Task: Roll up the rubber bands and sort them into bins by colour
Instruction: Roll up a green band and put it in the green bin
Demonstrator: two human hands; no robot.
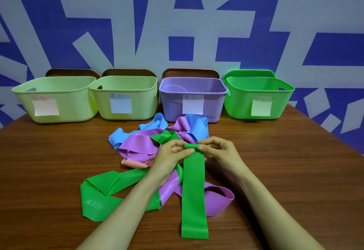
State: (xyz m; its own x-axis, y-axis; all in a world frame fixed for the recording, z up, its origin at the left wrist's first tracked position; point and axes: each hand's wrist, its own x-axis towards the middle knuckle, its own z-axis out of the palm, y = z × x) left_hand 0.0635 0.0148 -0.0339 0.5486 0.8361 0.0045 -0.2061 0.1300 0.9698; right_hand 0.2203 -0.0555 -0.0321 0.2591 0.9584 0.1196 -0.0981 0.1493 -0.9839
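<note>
Table (59,161): brown wood, with four bins along its far edge and loose bands in the middle.
Bins: two pale yellow-green bins (74,102) at left, then a purple bin (171,104). The bright green bin (236,104) is far right, beyond the hands and off to their right. Each has a paper label (261,108) on the front.
Heap (137,145): blue, purple and pink bands tangled with a second green band (102,196), lying under and beyond the hands.
Green band (194,190): flat strip, long axis running from the fingertips straight back toward the person. Near end lies free on the table; far end is turned over into a small first roll.
Hands: left hand (169,155) and right hand (220,151) meet at the far end, one at each edge.
Fingers (189,151): thumbs and forefingers pinch the rolled lip in a narrow grip.
Judgement: rolling should travel toward the body along that axis. The right hand is nearer the green bin.
</note>
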